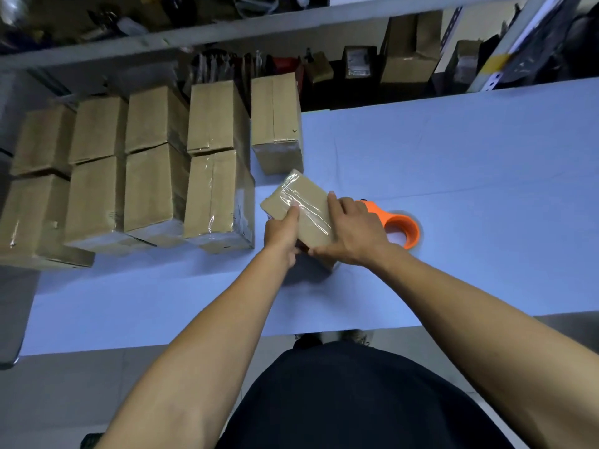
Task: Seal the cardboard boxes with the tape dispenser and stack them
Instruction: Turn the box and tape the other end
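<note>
We stand at a long tabletop (453,163) with a pale blue cover, and behind it there are shelves (227,30) full of dark goods and some brown cartons. On the left part of the tabletop many sealed boxes (152,176) are already standing in rows, close together, and some seem to be placed one on another; shiny tape is visible on several of them. One more box (275,124) stands alone just beside these rows.

In the middle we hold a small box (301,205), with a strip of clear tape running along its top. Our left hand (282,231) grips its left edge, the thumb lying on top. Our right hand (353,234) presses on the top with the fingers stretched flat and the thumb at the near side. The orange tape dispenser (398,226) lies on the tabletop just behind the right hand, and nobody holds it.

We judge that this box is nearly sealed, and it must then join the stack on the left. We see no unsealed boxes waiting.
</note>
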The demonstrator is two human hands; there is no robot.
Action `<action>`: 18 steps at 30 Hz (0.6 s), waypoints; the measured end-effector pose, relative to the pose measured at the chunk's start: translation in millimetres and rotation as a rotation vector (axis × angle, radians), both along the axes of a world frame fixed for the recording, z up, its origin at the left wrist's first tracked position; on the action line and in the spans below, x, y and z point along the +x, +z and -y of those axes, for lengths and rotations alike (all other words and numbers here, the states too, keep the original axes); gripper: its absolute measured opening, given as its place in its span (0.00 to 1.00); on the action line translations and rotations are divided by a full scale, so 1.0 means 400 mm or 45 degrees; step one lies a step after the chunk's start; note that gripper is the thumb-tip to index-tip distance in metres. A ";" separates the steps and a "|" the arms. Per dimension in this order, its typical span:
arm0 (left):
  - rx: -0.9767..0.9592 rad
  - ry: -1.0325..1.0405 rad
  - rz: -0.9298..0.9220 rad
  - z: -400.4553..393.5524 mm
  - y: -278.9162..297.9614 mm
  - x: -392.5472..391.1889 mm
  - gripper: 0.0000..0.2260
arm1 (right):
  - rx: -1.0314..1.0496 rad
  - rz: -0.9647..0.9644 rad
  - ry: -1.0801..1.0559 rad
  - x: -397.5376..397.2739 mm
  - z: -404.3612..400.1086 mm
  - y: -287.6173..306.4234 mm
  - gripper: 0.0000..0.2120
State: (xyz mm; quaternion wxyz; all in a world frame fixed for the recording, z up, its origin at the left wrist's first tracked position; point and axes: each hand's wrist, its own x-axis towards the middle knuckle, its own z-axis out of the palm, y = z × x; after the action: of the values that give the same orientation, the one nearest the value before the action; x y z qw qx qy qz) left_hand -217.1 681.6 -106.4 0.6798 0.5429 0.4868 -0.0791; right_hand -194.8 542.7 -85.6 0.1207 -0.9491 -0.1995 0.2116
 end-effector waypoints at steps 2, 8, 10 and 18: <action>0.248 -0.060 -0.022 -0.016 -0.001 -0.007 0.27 | -0.003 -0.028 0.039 0.008 0.008 0.006 0.55; 1.360 -1.034 0.067 -0.066 0.068 0.007 0.40 | -0.091 -0.045 0.357 0.047 0.023 0.025 0.46; 1.369 -1.476 0.082 -0.088 0.065 0.026 0.33 | -0.135 -0.031 0.447 0.054 0.034 0.028 0.45; 1.407 -1.413 0.059 -0.097 0.040 0.011 0.28 | 0.160 -0.025 0.150 0.065 0.093 0.027 0.33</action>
State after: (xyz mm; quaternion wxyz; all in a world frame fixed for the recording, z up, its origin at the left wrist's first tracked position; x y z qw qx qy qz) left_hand -212.6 720.5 -90.5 0.1819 0.9680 0.0988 -0.1422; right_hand -169.0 505.4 -74.6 0.1693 -0.9242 -0.2665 0.2148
